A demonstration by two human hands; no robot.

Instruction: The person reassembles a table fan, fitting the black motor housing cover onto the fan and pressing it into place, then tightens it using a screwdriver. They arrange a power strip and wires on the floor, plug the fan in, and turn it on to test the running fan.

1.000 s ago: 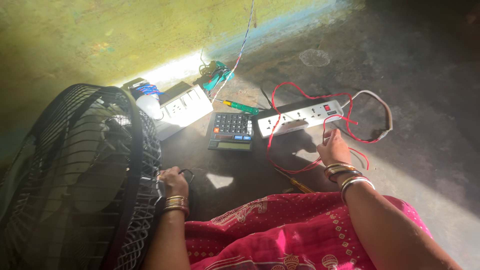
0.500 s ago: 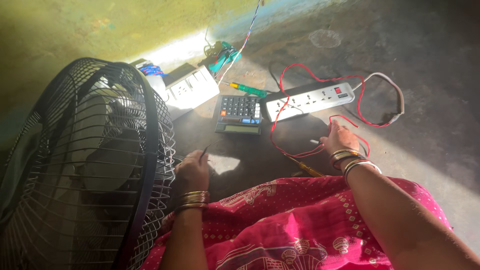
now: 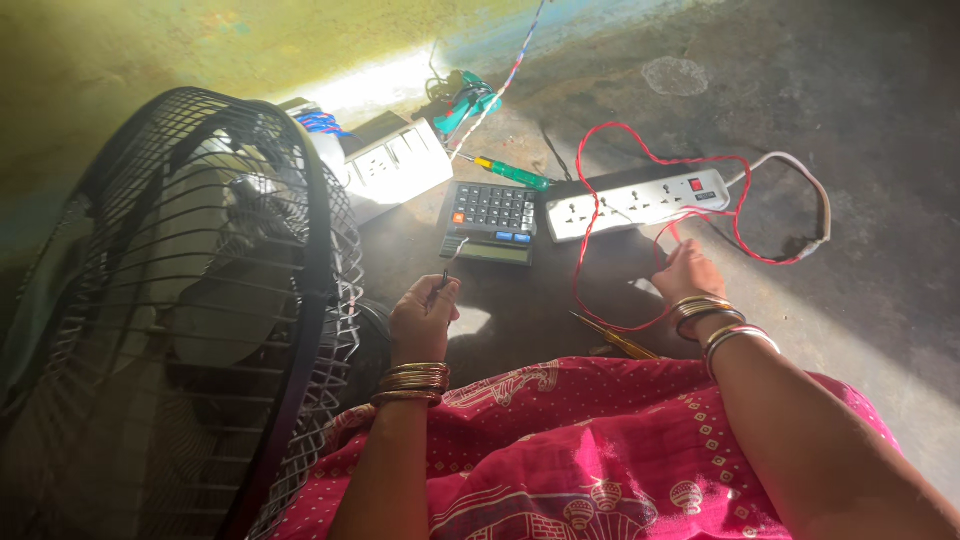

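The left hand (image 3: pixel 422 320) is raised just in front of the lap, its fingers (image 3: pixel 440 295) pressed together and pinching a thin dark probe-like tool (image 3: pixel 446 272) that points up toward the calculator-style meter (image 3: pixel 491 222) lying on the floor (image 3: pixel 850 150). The right hand (image 3: pixel 688 275) rests low on the floor beside a looping red wire (image 3: pixel 640 150); its fingers curl down around or against the wire, though whether they actually grip it cannot be told from this angle. The red wire runs in a wide loop over and around a white power strip (image 3: pixel 640 200), which lies just right of the meter. A green-handled screwdriver (image 3: pixel 512 173) lies just beyond the meter, and a yellow-handled tool (image 3: pixel 615 338) lies on the floor between the two hands, near the pink patterned cloth (image 3: pixel 600 450) over the lap. To the left stands a large fan with a black wire guard (image 3: pixel 180 330), and behind it a white switch box (image 3: pixel 395 165) sits in bright sunlight.
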